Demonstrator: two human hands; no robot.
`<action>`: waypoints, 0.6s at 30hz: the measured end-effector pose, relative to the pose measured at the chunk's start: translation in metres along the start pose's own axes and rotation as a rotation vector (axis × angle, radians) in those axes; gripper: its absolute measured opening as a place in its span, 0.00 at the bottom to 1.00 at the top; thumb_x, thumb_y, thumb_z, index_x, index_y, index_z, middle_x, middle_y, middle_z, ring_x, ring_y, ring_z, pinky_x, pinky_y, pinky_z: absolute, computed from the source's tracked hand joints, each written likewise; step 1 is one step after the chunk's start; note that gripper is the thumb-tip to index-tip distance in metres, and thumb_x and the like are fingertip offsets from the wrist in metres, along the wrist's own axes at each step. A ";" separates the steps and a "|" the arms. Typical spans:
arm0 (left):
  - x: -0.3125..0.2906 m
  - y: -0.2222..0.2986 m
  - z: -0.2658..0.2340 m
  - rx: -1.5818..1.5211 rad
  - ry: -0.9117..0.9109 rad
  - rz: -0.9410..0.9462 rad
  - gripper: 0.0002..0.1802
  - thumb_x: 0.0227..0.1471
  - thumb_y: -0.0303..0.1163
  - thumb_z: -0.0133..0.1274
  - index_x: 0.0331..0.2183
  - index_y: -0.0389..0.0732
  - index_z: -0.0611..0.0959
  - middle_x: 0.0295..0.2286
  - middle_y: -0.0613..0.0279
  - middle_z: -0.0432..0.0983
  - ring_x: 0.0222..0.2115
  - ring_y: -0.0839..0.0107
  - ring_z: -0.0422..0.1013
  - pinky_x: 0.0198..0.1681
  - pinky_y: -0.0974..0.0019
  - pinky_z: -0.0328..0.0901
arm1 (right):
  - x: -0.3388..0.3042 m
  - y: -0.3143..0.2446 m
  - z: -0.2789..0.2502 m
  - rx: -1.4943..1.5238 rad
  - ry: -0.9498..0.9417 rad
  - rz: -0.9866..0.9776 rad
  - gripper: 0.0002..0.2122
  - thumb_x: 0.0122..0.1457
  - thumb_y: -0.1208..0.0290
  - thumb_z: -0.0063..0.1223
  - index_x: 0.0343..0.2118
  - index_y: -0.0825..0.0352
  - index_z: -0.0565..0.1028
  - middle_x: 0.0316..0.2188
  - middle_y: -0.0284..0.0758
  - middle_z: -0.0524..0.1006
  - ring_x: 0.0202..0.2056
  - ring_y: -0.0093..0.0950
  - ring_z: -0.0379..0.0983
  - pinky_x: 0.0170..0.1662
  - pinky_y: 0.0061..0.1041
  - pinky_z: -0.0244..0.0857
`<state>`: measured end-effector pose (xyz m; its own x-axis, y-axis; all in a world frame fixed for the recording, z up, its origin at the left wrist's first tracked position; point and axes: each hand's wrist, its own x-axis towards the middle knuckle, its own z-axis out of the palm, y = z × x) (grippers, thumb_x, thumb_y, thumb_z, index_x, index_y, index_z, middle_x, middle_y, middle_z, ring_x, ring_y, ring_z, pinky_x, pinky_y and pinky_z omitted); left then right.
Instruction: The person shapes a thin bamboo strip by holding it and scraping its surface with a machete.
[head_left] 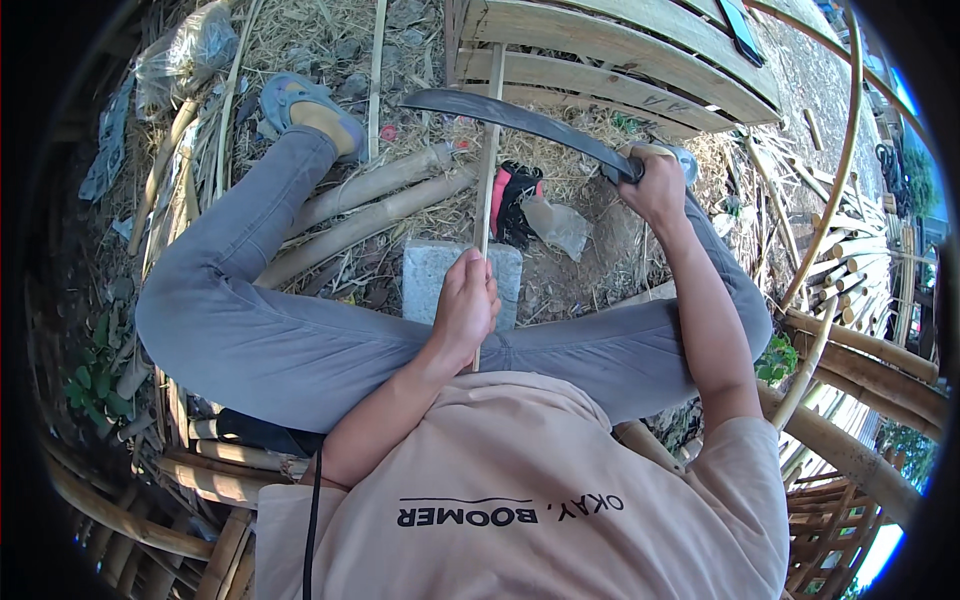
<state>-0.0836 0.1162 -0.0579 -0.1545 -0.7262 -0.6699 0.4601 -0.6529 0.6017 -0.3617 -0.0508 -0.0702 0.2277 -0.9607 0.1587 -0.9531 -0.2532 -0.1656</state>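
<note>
A long, thin bamboo strip [488, 180] stands out in front of my body, its lower part gripped in my closed left hand [465, 310]. Fingers of my right hand [657, 188] are wrapped round the handle of a machete with a dark, curved blade [530, 120]. The blade points left and crosses the strip near its far end; whether the two touch I cannot tell. Beneath the left hand, between my legs, sits a pale square stone block [425, 275], partly covered by the hand and strip.
A slatted wooden bench [590, 75] stands ahead, with a phone-like dark object [740, 32] on it. Bamboo poles [370, 205] lie left of the block. Beyond it are a black-and-pink item [515, 205] and a clear plastic bag [557, 226]. Cut bamboo [850, 275] is piled at right.
</note>
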 end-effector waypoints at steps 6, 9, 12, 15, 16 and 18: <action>0.007 0.002 -0.002 -0.151 -0.032 -0.005 0.17 0.70 0.46 0.33 0.31 0.48 0.68 0.14 0.74 0.53 0.10 0.84 0.48 0.10 0.75 0.45 | -0.013 -0.039 0.003 0.084 -0.057 -0.079 0.13 0.38 0.69 0.56 0.30 0.62 0.82 0.20 0.45 0.78 0.26 0.46 0.78 0.34 0.41 0.73; 0.007 0.001 -0.005 -0.177 -0.041 -0.020 0.18 0.70 0.47 0.33 0.32 0.48 0.68 0.14 0.75 0.53 0.10 0.84 0.48 0.10 0.76 0.45 | -0.018 -0.051 0.002 0.015 -0.226 -0.174 0.14 0.38 0.68 0.56 0.31 0.62 0.82 0.20 0.46 0.78 0.27 0.44 0.79 0.35 0.40 0.74; 0.005 0.006 -0.004 -0.206 -0.061 -0.045 0.18 0.70 0.47 0.33 0.31 0.49 0.68 0.13 0.75 0.53 0.10 0.84 0.48 0.10 0.76 0.45 | -0.024 -0.053 0.003 0.091 -0.264 -0.174 0.14 0.38 0.67 0.57 0.32 0.62 0.82 0.20 0.46 0.78 0.27 0.44 0.79 0.36 0.40 0.74; 0.006 0.004 -0.002 -0.182 -0.069 -0.047 0.18 0.70 0.48 0.32 0.31 0.49 0.68 0.13 0.75 0.53 0.10 0.84 0.48 0.10 0.76 0.44 | -0.023 -0.060 0.005 0.021 -0.339 -0.134 0.13 0.38 0.66 0.59 0.30 0.62 0.81 0.21 0.45 0.79 0.28 0.45 0.79 0.37 0.40 0.74; 0.007 0.002 -0.003 -0.140 -0.059 -0.035 0.19 0.70 0.49 0.32 0.31 0.49 0.68 0.13 0.76 0.52 0.10 0.84 0.48 0.10 0.76 0.44 | -0.023 -0.061 0.006 0.021 -0.338 -0.132 0.13 0.38 0.66 0.59 0.30 0.62 0.81 0.21 0.45 0.79 0.28 0.45 0.79 0.37 0.40 0.74; 0.009 -0.001 -0.006 -0.123 -0.053 -0.035 0.19 0.70 0.49 0.32 0.31 0.49 0.67 0.13 0.76 0.52 0.10 0.84 0.48 0.10 0.76 0.43 | -0.024 -0.063 0.008 0.015 -0.344 -0.087 0.11 0.38 0.66 0.61 0.27 0.62 0.80 0.22 0.44 0.79 0.30 0.45 0.79 0.39 0.41 0.74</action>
<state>-0.0804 0.1118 -0.0669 -0.2169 -0.7162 -0.6634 0.5566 -0.6490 0.5186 -0.3054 -0.0130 -0.0717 0.3643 -0.9167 -0.1640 -0.9247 -0.3351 -0.1806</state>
